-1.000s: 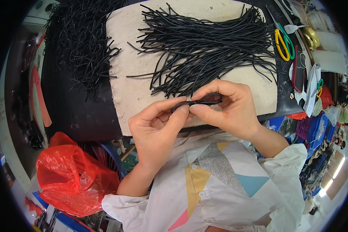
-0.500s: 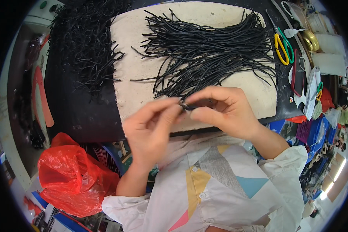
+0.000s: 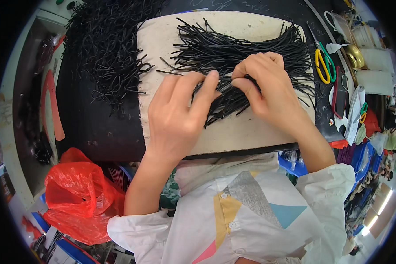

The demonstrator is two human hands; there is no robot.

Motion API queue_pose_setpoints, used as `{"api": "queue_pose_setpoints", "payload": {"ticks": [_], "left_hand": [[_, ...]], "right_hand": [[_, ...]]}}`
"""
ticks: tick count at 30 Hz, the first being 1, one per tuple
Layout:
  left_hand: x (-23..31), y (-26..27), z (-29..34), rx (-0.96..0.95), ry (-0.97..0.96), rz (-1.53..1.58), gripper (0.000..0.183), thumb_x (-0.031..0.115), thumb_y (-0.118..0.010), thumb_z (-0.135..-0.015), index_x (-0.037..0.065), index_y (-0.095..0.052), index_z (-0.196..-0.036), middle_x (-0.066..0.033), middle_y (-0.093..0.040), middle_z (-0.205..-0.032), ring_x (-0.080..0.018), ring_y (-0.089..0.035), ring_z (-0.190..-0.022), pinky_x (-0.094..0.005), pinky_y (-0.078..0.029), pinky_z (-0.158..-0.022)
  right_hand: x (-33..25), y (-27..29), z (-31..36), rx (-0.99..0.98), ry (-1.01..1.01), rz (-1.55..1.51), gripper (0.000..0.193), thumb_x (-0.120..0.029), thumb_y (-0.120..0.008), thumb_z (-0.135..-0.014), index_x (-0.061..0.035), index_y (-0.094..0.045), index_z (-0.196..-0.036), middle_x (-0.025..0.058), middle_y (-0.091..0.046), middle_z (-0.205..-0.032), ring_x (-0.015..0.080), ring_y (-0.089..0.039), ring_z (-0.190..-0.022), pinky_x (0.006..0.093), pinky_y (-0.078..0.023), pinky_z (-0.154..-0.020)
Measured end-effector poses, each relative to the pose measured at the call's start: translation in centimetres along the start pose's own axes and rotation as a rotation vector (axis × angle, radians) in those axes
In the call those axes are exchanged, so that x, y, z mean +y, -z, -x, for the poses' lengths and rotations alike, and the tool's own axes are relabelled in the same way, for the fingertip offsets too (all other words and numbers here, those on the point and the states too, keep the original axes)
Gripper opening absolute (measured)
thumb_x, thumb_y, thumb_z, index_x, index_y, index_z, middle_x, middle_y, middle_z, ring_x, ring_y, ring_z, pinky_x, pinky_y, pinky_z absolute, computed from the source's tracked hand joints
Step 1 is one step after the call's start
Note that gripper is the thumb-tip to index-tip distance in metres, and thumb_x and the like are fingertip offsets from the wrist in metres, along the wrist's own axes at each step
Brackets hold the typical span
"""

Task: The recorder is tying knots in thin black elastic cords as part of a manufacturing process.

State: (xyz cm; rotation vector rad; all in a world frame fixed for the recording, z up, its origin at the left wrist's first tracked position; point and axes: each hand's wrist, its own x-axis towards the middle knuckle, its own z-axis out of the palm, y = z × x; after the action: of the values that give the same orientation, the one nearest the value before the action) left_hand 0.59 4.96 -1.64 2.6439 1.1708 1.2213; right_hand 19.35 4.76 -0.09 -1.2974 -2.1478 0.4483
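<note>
Thin black cords (image 3: 237, 48) lie in a loose bundle across a pale, worn board (image 3: 158, 39). Over the bundle's near left part is my left hand (image 3: 176, 110), its thumb and curled fingers drawn together. What sits at those fingertips is hard to make out. My right hand (image 3: 273, 90) is just to the right, thumb and index finger pinched close at a black cord among the others. A short gap separates the two hands, with cords showing in it.
A tangled heap of looped black cords (image 3: 112, 57) covers the dark tabletop (image 3: 97, 132) left of the board. Scissors with yellow and green handles (image 3: 323, 66) lie at the right, near a dark red-edged object (image 3: 339, 99). A red plastic bag (image 3: 81, 193) stands at lower left.
Both hands have moved away from the board's near edge, up onto the cord bundle, and spread slightly apart. The small dark piece between their fingertips is no longer visible there.
</note>
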Motion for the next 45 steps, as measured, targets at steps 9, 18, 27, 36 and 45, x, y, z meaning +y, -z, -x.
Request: {"api": "queue_pose_setpoints", "payload": {"ticks": [9,18,27,36,45], "left_hand": [[1.6,2.7,-1.0,-0.070,0.843,0.889,0.013,0.003,-0.068,-0.071,-0.001,-0.064,-0.082,-0.0066,-0.060,-0.077,-0.0143,-0.056,-0.062,-0.0239,-0.045,-0.051],[2.0,2.5,0.6,0.072,1.229,1.714,0.015,0.008,-0.061,-0.081,-0.001,-0.061,-0.092,-0.0106,-0.062,-0.083,-0.0140,-0.060,-0.066,-0.0222,-0.050,-0.058],[3.7,1.4,0.1,0.221,1.242,1.774,0.015,0.001,-0.065,-0.076,0.004,-0.053,-0.084,-0.0065,-0.060,-0.078,-0.0118,-0.057,-0.069,-0.0213,-0.047,-0.063],[3.0,2.4,0.6,-0.078,1.130,1.371,0.019,-0.005,-0.058,-0.076,-0.005,-0.059,-0.095,-0.0138,-0.063,-0.079,-0.0170,-0.062,-0.065,-0.0241,-0.051,-0.060],[3.0,3.5,0.8,0.052,0.984,1.083,0.017,-0.009,-0.061,-0.072,-0.007,-0.062,-0.089,-0.0125,-0.062,-0.077,-0.0138,-0.060,-0.068,-0.0227,-0.049,-0.063]], "right_hand": [[-1.1,1.7,0.4,0.089,-0.004,-0.349,0.011,-0.001,-0.065,-0.070,-0.0023,-0.062,-0.080,0.0055,-0.056,-0.071,0.0127,-0.053,-0.054,0.0223,-0.039,-0.046],[-1.8,0.5,1.1,0.088,-0.489,-1.001,0.012,-0.002,-0.063,-0.076,-0.0004,-0.064,-0.088,0.0014,-0.060,-0.075,0.0040,-0.052,-0.063,0.0178,-0.042,-0.054],[-3.7,-1.2,1.6,0.168,-0.286,-0.901,0.017,0.005,-0.062,-0.073,-0.0001,-0.064,-0.090,0.0064,-0.058,-0.077,0.0084,-0.056,-0.068,0.0183,-0.044,-0.059],[-3.7,0.6,1.9,-0.006,-0.495,-1.172,0.009,-0.002,-0.054,-0.083,0.0035,-0.058,-0.089,0.0054,-0.060,-0.082,0.0095,-0.059,-0.075,0.0200,-0.048,-0.064],[-2.7,1.4,2.8,-0.053,0.051,-0.006,0.015,-0.010,-0.069,-0.066,-0.0036,-0.063,-0.078,0.0063,-0.059,-0.069,0.0201,-0.056,-0.058,0.0281,-0.043,-0.050]]}}
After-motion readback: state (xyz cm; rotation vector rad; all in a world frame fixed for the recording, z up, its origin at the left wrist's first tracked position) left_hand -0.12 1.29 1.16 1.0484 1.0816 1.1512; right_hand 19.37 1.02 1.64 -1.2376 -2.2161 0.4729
